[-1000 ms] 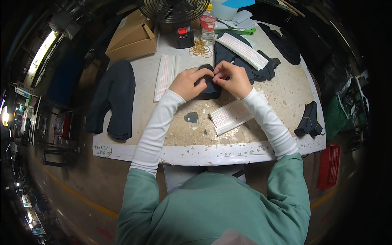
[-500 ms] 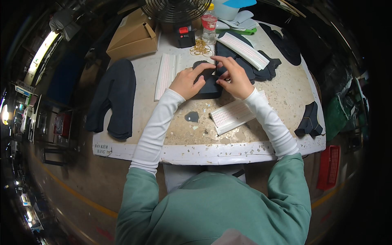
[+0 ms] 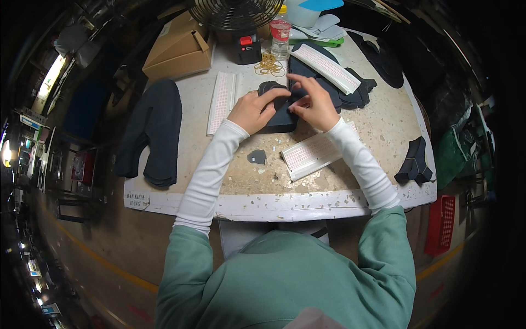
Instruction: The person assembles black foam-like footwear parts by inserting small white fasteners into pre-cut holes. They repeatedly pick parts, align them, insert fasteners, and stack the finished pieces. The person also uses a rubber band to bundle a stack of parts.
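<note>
My left hand (image 3: pixel 256 108) and my right hand (image 3: pixel 314 105) meet over a stack of dark shaped fabric pieces (image 3: pixel 279 118) at the middle of the table (image 3: pixel 378 131). The left hand's fingers press on the top piece. My right hand pinches the edge of that top piece between thumb and fingertips, with the forefinger stretched up. A white sticker sheet with red print (image 3: pixel 310 156) lies just below my right wrist. A small dark cut piece (image 3: pixel 256 157) lies loose beside my left forearm.
A second white sheet (image 3: pixel 221 101) lies left of the hands and a third (image 3: pixel 327 67) on dark pieces behind. Dark fabric (image 3: pixel 156 134) drapes the table's left edge, another piece (image 3: pixel 415 162) the right. Cardboard box (image 3: pixel 178 49), fan (image 3: pixel 236 12), bottle (image 3: pixel 279 38), rubber bands (image 3: pixel 268 63) stand at the back.
Both hands have shifted a little up and away on the stack. The right forefinger has lifted and the fingers have re-gripped the top piece.
</note>
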A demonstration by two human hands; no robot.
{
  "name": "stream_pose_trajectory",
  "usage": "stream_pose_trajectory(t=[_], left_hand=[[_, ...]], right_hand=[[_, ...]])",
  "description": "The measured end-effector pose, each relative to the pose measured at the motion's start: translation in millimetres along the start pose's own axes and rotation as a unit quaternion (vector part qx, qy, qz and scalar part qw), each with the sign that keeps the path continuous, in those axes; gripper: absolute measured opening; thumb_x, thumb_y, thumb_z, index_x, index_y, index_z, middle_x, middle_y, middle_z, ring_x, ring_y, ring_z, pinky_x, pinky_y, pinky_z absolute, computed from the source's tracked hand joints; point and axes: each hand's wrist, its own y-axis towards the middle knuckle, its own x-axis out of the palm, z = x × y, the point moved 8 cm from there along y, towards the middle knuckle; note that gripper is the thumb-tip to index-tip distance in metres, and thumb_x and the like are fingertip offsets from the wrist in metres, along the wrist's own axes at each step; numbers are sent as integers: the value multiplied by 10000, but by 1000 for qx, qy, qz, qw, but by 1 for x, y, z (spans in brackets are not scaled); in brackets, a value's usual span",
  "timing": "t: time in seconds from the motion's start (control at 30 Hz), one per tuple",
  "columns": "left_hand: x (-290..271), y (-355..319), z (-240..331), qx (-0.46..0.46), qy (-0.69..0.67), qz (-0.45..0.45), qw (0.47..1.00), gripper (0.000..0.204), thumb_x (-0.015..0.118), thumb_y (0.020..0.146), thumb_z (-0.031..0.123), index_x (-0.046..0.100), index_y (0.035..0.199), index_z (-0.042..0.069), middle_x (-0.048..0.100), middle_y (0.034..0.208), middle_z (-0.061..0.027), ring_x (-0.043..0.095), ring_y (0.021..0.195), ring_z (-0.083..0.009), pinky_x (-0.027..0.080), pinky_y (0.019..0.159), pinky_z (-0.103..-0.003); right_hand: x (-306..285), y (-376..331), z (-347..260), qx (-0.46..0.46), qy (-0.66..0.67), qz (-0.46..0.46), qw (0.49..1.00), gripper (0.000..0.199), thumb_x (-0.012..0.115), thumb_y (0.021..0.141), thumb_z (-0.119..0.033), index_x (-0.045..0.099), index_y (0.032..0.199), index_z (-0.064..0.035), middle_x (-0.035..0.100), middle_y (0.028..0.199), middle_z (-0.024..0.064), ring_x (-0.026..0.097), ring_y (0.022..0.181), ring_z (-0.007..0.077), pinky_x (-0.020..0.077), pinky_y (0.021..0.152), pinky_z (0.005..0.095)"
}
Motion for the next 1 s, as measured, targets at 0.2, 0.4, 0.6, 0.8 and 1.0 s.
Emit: stream_pose_trajectory(t=[0.2,0.4,0.6,0.8,1.0], left_hand=[[1,-3,8,32,37,-9,999,366,735,741,285,605,1075,209,642,933,-144,627,886,-358,510,796,-427],[-1,1,-1,8,-29,11,999,319,692,778,195,633,1091,181,629,949,-163,626,880,-333,510,792,-386],[5,0,4,27,28,-13,999,358,715,759,190,622,1104,182,631,958,-153,632,878,-335,515,794,-391],[4,-2,6,28,30,-17,999,466,823,662,253,625,1078,188,638,974,-152,634,879,-331,522,787,-388],[1,-2,0,13,-1,3,1000,345,688,771,162,627,1109,196,633,1009,-178,625,900,-347,514,814,-397]], right_hand=[[6,1,-5,-63,-153,15,986,739,617,672,160,487,1332,-144,532,1096,125,665,885,257,551,706,323],[-7,6,-3,-14,-47,1,999,919,588,676,198,361,1469,-206,437,1286,122,606,1051,246,556,748,275],[21,-2,-21,-114,-140,-29,983,990,599,650,185,320,1487,-264,387,1338,173,584,996,323,535,833,360],[8,0,-12,-95,-175,7,980,971,599,653,175,333,1478,-262,393,1339,199,588,1022,358,536,832,379],[-4,6,-5,-48,-87,12,995,965,598,656,165,314,1487,-235,401,1329,197,563,1071,383,539,809,346]])
